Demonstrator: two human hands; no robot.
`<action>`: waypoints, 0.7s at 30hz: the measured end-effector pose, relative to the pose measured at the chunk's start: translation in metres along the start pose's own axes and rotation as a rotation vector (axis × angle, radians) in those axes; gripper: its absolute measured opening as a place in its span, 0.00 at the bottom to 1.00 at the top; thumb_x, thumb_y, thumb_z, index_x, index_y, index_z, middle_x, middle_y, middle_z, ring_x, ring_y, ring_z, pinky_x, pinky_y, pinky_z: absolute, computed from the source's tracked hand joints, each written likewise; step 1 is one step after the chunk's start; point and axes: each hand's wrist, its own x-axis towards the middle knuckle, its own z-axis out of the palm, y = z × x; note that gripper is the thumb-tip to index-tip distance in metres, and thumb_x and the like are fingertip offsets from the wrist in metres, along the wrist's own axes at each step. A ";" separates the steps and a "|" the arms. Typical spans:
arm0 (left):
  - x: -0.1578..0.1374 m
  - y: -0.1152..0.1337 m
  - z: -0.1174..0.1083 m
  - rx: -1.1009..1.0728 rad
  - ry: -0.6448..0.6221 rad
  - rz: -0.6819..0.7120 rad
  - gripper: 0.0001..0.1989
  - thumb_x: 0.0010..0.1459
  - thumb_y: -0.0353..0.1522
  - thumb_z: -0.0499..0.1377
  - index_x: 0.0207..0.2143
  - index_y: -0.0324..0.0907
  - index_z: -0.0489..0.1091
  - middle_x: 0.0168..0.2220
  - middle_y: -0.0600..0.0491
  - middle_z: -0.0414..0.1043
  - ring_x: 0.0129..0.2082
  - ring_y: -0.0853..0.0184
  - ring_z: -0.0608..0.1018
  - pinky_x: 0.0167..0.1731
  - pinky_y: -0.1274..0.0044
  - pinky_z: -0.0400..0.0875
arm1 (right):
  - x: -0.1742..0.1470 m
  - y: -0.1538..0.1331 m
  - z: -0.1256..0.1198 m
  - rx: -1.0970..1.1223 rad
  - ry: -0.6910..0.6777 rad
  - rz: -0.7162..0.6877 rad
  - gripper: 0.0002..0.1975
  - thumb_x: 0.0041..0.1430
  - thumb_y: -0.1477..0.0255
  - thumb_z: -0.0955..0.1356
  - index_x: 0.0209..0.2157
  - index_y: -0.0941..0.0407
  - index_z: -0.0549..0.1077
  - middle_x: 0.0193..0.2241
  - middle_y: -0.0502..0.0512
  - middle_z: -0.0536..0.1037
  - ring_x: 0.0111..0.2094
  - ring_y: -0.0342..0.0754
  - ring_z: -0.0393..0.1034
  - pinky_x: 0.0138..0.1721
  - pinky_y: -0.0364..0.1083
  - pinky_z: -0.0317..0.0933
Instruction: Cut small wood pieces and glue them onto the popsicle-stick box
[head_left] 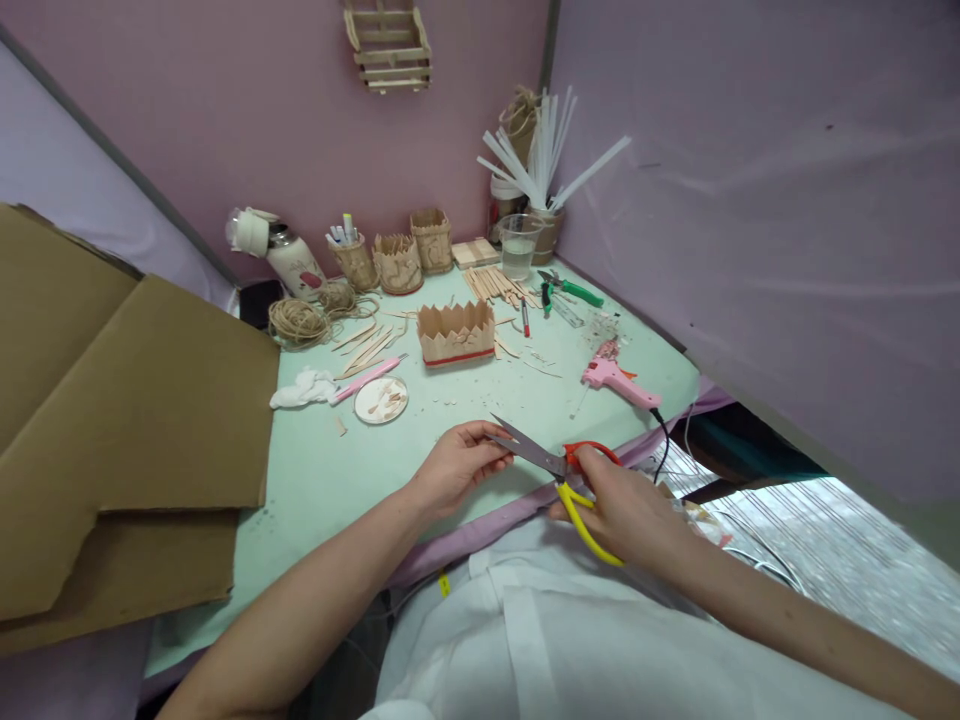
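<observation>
Green tabletop (pixel 337 470) (cardboard (pixel 180 400) hides part) lies beneath scissors (pixel 534 449).

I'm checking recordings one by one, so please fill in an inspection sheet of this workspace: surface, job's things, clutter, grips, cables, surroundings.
Surface: pale green tabletop, small scraps scattered over it.
Job's things: scissors, one red and one yellow handle, blades slightly apart.
Clutter: zigzag-rimmed box, twine, pink glue gun, green-handled pliers, clear cup with liquid.
Grips: right grip holds the scissors; left grip is at the blade tips, anything pinched unclear.
Cables: black cord runs from the glue gun past the table edge.
Surroundings: pink wall behind, cardboard at left.
</observation>
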 end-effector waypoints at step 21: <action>-0.001 0.003 0.001 0.034 -0.032 0.002 0.10 0.43 0.31 0.66 0.30 0.36 0.72 0.28 0.52 0.72 0.27 0.75 0.72 0.32 0.82 0.65 | 0.001 0.006 0.007 0.304 -0.072 -0.031 0.10 0.58 0.64 0.61 0.28 0.52 0.55 0.25 0.50 0.75 0.26 0.47 0.69 0.25 0.42 0.50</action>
